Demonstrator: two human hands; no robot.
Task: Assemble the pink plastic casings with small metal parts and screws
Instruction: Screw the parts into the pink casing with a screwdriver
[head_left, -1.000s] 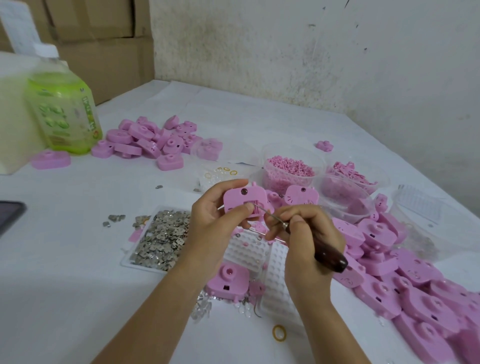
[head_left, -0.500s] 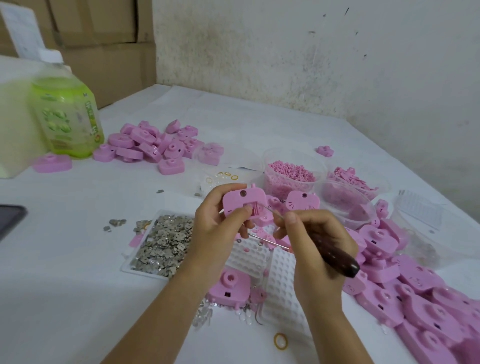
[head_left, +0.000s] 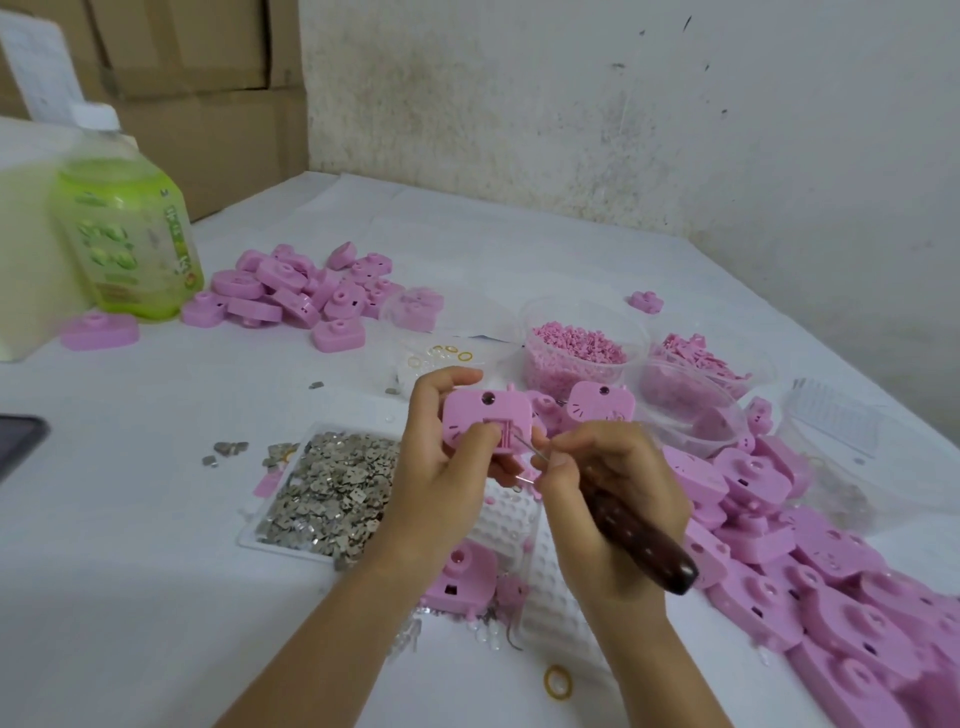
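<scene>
The thin tip of the tool is at the small slot in the face of the casing, and the left thumb lies just beside that slot. I think the main danger is a slip. If the tip is pushed too hard or at a slant, it may jump out of the slot and scratch the plastic or prick the thumb. A small part inside the slot could also spring out. It would then fall among the loose pieces below and be hard to find. The casing may also turn in the fingers if the push comes from one side only. Whether a metal part already sits in the slot is too small to tell.

The left hand holds the casing in the air over the middle of the worktop. It is above the white grid tray, between the metal parts and the big pile by the right edge. The fingers are curled round the back and top of the casing, and the thumb presses on its front.

The right hand grips the tool. Thumb and forefinger pinch it near the metal shaft, and the dark handle runs under the palm and sticks out toward the near right. The two hands are close, almost touching, and both wrists are raised off the worktop.
</scene>
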